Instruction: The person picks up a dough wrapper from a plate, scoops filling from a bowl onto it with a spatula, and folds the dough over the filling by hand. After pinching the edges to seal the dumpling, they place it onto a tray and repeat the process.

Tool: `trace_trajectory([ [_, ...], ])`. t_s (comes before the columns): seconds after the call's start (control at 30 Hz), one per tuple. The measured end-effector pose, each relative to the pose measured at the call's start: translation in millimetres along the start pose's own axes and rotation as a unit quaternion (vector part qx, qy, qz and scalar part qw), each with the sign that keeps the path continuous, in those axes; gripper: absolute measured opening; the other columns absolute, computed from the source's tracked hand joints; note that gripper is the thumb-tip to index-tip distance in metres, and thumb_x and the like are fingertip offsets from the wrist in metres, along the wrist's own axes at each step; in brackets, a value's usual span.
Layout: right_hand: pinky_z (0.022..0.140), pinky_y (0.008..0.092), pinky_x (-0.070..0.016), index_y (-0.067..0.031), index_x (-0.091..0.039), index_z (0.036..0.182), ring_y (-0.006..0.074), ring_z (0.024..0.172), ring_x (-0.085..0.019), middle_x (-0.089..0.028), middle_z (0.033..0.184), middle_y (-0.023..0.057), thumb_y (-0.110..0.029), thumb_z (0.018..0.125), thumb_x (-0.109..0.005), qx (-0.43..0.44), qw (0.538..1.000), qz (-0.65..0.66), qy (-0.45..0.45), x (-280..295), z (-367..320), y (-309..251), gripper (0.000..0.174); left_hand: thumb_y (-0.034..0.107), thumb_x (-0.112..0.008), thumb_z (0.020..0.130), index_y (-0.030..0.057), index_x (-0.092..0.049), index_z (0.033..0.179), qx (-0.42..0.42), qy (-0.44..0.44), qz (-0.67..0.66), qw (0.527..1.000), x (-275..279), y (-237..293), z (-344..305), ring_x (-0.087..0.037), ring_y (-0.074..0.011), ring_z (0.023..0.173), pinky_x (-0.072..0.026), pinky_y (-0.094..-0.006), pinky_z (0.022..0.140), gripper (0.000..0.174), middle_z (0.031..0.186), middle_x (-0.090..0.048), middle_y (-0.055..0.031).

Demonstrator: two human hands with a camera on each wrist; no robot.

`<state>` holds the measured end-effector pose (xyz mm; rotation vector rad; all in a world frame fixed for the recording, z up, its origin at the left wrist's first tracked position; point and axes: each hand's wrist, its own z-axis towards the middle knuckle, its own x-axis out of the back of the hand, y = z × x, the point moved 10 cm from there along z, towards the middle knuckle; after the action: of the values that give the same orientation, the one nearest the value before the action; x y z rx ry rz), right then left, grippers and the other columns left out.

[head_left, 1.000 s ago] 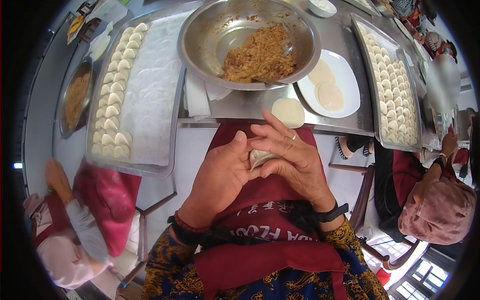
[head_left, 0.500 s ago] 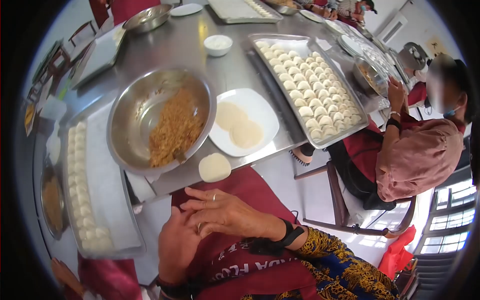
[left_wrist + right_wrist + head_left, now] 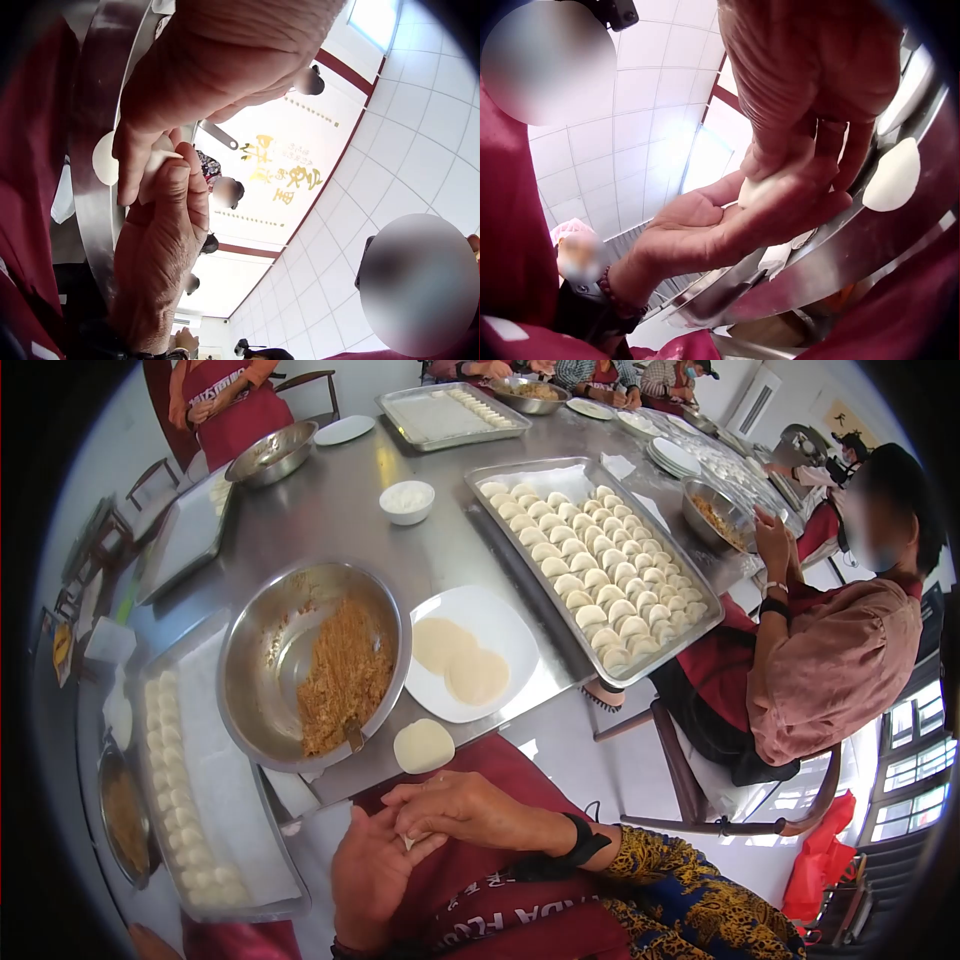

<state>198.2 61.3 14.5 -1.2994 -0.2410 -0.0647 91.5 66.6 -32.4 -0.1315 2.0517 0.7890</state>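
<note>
Held between both hands is a folded white dumpling, mostly covered by fingers in the head view, plainer in the left wrist view (image 3: 156, 174) and right wrist view (image 3: 754, 192). The left hand (image 3: 372, 875) cradles it from below, fingers under and around it. Over it, the right hand (image 3: 470, 812) pinches the dough with thumb and fingers. A round wrapper (image 3: 423, 746) lies at the table edge just beyond the hands. Behind it are a steel bowl (image 3: 232, 690) of brown filling (image 3: 345, 680) and a white plate (image 3: 510, 682) with wrappers (image 3: 476, 676).
A tray of dumplings (image 3: 693, 635) stands right of the plate, another tray (image 3: 265, 840) at left. A small white bowl (image 3: 407, 518) sits farther back. On the right, a person in a pink top (image 3: 840, 675) sits by the table; others work at the far side.
The head view has swung to the right, so the table and trays appear shifted. Both hands stay together around the dumpling, the right hand's fingers now lying across the left's.
</note>
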Motion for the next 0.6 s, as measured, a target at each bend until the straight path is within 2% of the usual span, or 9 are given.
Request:
trace_trajectory([
  [0.07, 0.085, 0.0313, -0.0523, -0.0011, -0.071, 0.091, 0.0239, 0.101, -0.067, -0.069, 0.113, 0.012, -0.005, 0.087, -0.064, -0.027, 0.998, 0.056, 0.01, 6, 4, 0, 0.009, 0.044, -0.029, 0.105, -0.0078, -0.042, 0.135, -0.004, 0.003, 0.003, 1.0, -5, 2, 3, -0.052, -0.0329, 0.125, -0.0395, -0.0547, 0.107, 0.061, 0.135, -0.051, -0.0223],
  [0.13, 0.083, 0.0293, -0.0537, -0.0005, -0.071, 0.095, 0.0204, 0.098, -0.068, -0.07, 0.108, 0.012, -0.002, 0.089, -0.063, -0.056, 0.991, 0.12, 0.013, 9, 6, 5, 0.01, 0.045, -0.03, 0.105, -0.0079, -0.042, 0.135, -0.006, 0.008, 0.003, 1.0, -11, 4, 5, -0.052, -0.0329, 0.124, -0.0396, -0.0551, 0.107, 0.062, 0.136, -0.05, -0.0226],
  [0.2, 0.085, 0.0292, -0.0539, -0.0003, -0.07, 0.098, 0.019, 0.099, -0.068, -0.069, 0.112, 0.011, -0.002, 0.09, -0.063, -0.075, 0.987, 0.143, -0.019, 13, 12, 3, 0.011, 0.043, -0.028, 0.106, -0.0048, -0.047, 0.133, -0.012, 0.054, -0.009, 0.998, -9, 6, 8, -0.052, -0.0405, 0.125, -0.0419, -0.0592, 0.104, 0.058, 0.131, -0.056, -0.0218],
  [0.23, 0.086, 0.0291, -0.0542, -0.0001, -0.07, 0.1, 0.0177, 0.101, -0.067, -0.069, 0.117, 0.0099, -0.002, 0.091, -0.063, -0.095, 0.98, 0.168, -0.051, 13, 14, 3, 0.012, 0.043, -0.028, 0.106, -0.0048, -0.047, 0.133, -0.01, 0.053, -0.009, 0.998, -7, 6, 10, -0.052, -0.0405, 0.125, -0.0419, -0.0592, 0.104, 0.058, 0.131, -0.056, -0.0218],
  [0.37, 0.087, 0.0283, -0.0539, 0.0004, -0.071, 0.099, 0.0175, 0.101, -0.067, -0.07, 0.112, 0.0107, 0.0, 0.09, -0.063, -0.125, 0.982, 0.131, -0.06, 42, 23, 2, 0.011, 0.043, -0.031, 0.105, -0.003, -0.051, 0.131, 0.02, 0.036, 0.004, 0.999, 8, -1, 9, -0.047, -0.0467, 0.128, -0.0404, -0.0599, 0.105, 0.057, 0.134, -0.054, -0.0233],
  [0.43, 0.087, 0.0276, -0.0534, 0.0004, -0.072, 0.099, 0.016, 0.102, -0.067, -0.071, 0.11, 0.0097, 0.0, 0.091, -0.063, -0.103, 0.985, 0.128, -0.046, 65, 30, 5, 0.012, 0.043, -0.032, 0.105, -0.0026, -0.053, 0.13, 0.024, 0.04, 0.004, 0.999, 21, -5, 7, -0.046, -0.0482, 0.128, -0.04, -0.06, 0.106, 0.057, 0.135, -0.053, -0.0239],
  [0.5, 0.087, 0.0266, -0.0537, 0.0003, -0.072, 0.099, 0.0147, 0.103, -0.066, -0.07, 0.111, 0.0082, -0.001, 0.092, -0.063, -0.187, 0.972, 0.138, -0.011, 96, 37, 8, 0.012, 0.042, -0.036, 0.104, -0.0077, -0.049, 0.131, 0.022, 0.066, 0.004, 0.998, 38, -6, 4, -0.046, -0.0524, 0.126, -0.038, -0.0615, 0.107, 0.058, 0.136, -0.049, -0.0288],
  [0.53, 0.075, 0.0239, -0.0566, -0.0034, -0.072, 0.104, 0.0073, 0.093, -0.064, -0.071, 0.105, 0.0028, -0.011, 0.092, -0.066, -0.154, 0.98, 0.127, 0.018, 115, 46, 4, 0.015, 0.042, -0.036, 0.104, -0.0077, -0.049, 0.131, 0.023, 0.065, 0.003, 0.998, 42, -6, 2, -0.046, -0.0524, 0.126, -0.038, -0.0615, 0.107, 0.058, 0.136, -0.049, -0.0288],
  [0.6, 0.072, 0.0258, -0.0583, -0.0039, -0.072, 0.102, 0.0082, 0.091, -0.065, -0.071, 0.103, 0.0026, -0.012, 0.092, -0.067, -0.159, 0.979, 0.096, 0.08, 160, 62, 1, 0.014, 0.041, -0.037, 0.104, -0.0022, -0.056, 0.128, 0.032, 0.078, 0.026, 0.996, 54, -8, -2, -0.049, -0.0459, 0.127, -0.0387, -0.0584, 0.107, 0.052, 0.135, -0.052, -0.0264],
])
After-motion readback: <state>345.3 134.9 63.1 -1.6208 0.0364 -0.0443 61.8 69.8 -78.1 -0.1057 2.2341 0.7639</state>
